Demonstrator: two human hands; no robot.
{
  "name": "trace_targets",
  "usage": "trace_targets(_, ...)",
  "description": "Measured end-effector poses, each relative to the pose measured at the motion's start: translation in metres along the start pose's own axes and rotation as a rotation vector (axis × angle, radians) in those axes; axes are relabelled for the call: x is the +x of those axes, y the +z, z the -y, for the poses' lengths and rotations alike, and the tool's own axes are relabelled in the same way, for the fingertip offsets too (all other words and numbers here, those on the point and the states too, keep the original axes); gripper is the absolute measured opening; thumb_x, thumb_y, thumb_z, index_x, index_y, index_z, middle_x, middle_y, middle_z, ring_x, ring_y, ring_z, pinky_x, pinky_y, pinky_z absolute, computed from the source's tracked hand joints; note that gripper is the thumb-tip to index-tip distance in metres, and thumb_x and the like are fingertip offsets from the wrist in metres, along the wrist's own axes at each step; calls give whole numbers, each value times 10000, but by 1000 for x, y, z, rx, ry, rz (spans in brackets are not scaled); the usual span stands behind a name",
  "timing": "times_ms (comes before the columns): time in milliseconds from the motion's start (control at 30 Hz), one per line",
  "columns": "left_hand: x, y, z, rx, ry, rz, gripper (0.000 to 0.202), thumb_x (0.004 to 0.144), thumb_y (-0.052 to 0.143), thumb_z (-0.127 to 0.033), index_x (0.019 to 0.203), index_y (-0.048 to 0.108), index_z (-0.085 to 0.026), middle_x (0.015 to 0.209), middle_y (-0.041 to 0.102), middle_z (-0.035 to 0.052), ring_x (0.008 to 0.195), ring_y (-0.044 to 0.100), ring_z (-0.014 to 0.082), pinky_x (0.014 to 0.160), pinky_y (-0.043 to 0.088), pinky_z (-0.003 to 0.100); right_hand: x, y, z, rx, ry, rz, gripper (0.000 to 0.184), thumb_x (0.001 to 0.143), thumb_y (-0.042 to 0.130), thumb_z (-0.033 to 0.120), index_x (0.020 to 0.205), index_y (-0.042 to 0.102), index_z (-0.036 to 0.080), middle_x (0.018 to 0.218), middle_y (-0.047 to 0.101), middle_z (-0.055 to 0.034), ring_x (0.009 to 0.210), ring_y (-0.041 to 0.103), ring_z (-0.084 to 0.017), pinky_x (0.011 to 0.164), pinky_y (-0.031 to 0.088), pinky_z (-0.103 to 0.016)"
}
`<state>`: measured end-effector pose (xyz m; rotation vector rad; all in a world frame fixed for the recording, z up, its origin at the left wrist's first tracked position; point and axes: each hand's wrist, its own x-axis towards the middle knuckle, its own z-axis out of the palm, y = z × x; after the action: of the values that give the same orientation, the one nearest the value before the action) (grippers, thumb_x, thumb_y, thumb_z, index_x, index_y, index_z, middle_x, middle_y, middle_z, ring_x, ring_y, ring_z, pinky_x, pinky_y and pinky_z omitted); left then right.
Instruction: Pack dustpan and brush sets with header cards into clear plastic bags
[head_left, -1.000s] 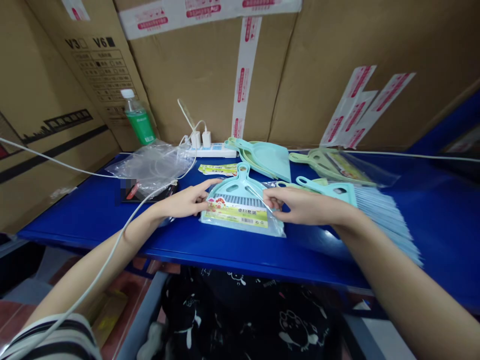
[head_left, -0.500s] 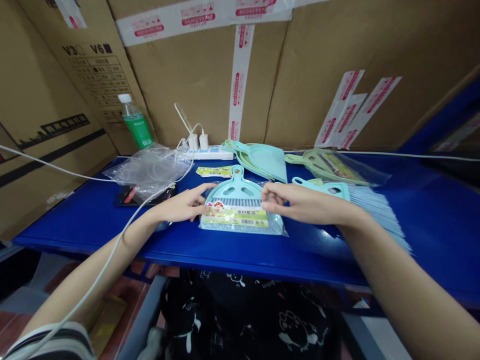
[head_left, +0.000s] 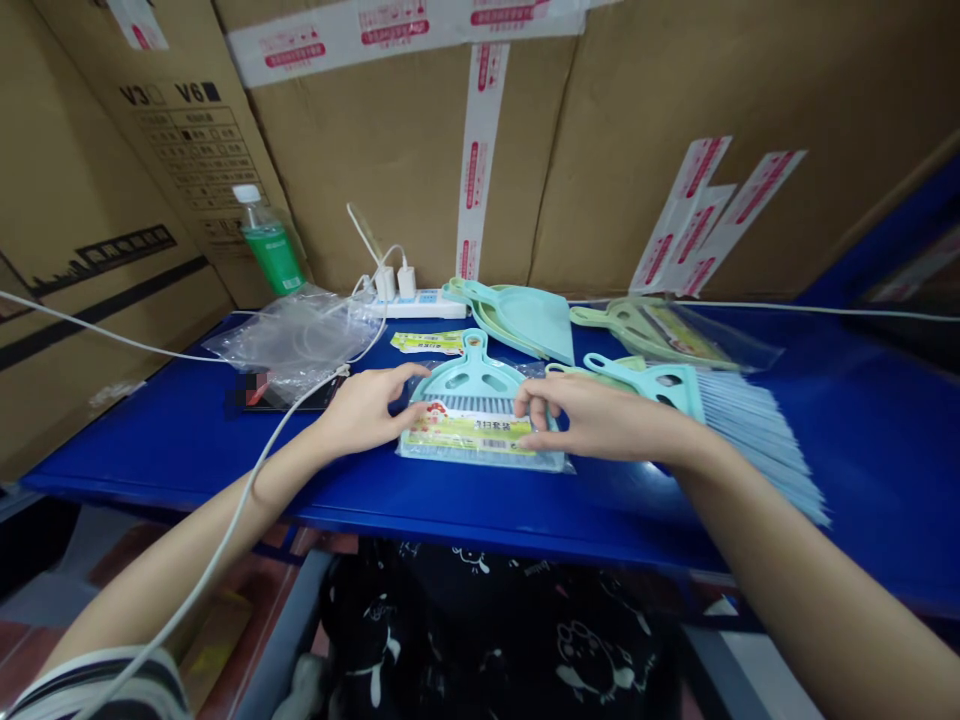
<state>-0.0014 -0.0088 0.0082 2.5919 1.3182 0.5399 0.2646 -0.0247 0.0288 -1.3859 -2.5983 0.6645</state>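
Observation:
A light-blue dustpan and brush set [head_left: 457, 383] lies flat in a clear plastic bag on the blue table, handle pointing away from me. Across its lower half runs a yellow-green printed label [head_left: 457, 432]. My left hand [head_left: 370, 408] is at the bag's left edge, thumb and index finger spread apart and the tips touching the plastic. Over the right side, my right hand [head_left: 574, 412] has bent fingers and its thumb apart from them, covering part of the label. Whether its fingertips press on the bag I cannot tell.
Loose dustpans [head_left: 532, 318] lie behind the set. To the right are a blue brush [head_left: 750, 425] and a bagged green set [head_left: 660, 330]. On the left are crumpled plastic bags [head_left: 292, 335], a green bottle [head_left: 271, 250] and a white cable [head_left: 259, 465]. A power strip [head_left: 427, 303] sits behind.
The fingers of both hands have spread; the right thumb has come away from the curled fingers. The bagged set stays nearly in place.

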Motion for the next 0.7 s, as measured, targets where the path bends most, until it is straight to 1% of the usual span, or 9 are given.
trace_targets(67,-1,1,-5,46,50,-94,337,887,513,-421,1027,670,-157,637,499,-15,611,483,154,603,353,274,1,0,0,1,26,29,104,751,631,285,806,574,218,683,636,2,728,577,-196,668,389,-309)
trace_targets(100,-1,2,-7,37,103,-108,326,895,514,-433,968,689,-168,687,543,7,668,506,168,648,376,288,1,0,0,5,29,40,65,749,620,242,800,588,216,667,634,9,699,578,-185,653,386,-303)
trace_targets(200,1,7,-10,-31,269,-49,298,880,574,-455,894,698,-185,838,642,38,797,537,192,768,404,325,3,1,-1,26,-3,21,49,776,565,201,805,603,209,638,617,18,618,561,-158,607,378,-291)
trace_targets(267,3,11,-9,-75,298,-15,257,860,621,-425,912,684,-181,842,669,29,799,548,188,789,405,330,3,2,-2,19,-25,-15,53,788,544,204,813,590,209,624,601,21,588,544,-152,591,372,-289)
trace_targets(400,6,17,-3,-119,274,3,163,881,612,-315,948,677,-182,722,645,-3,752,548,173,743,406,301,3,5,0,-37,-13,-44,39,784,533,188,801,556,215,610,589,25,584,532,-155,592,361,-290)
trace_targets(467,5,19,-2,-68,312,25,159,907,576,-273,997,690,-207,755,631,-2,764,550,165,738,391,297,4,8,1,-87,-1,-50,48,780,533,180,799,552,220,611,589,24,593,531,-162,596,354,-293)
trace_targets(567,3,20,-3,67,416,57,275,946,479,-181,1097,690,-274,829,586,7,791,540,154,744,377,298,4,13,2,-192,2,-92,112,777,514,142,837,571,218,635,593,9,612,528,-174,608,354,-301)
trace_targets(633,2,21,-5,151,465,62,348,947,438,-137,1147,675,-295,832,548,13,788,521,155,737,385,296,4,16,4,-282,-76,-160,176,778,492,106,878,596,206,703,610,-21,671,539,-191,661,374,-320)
trace_targets(700,1,20,-7,233,490,73,386,942,424,-119,1190,656,-300,832,527,19,774,505,161,719,393,298,3,19,6,-367,-217,-206,245,785,466,68,913,631,197,785,624,-52,761,542,-213,734,382,-349)
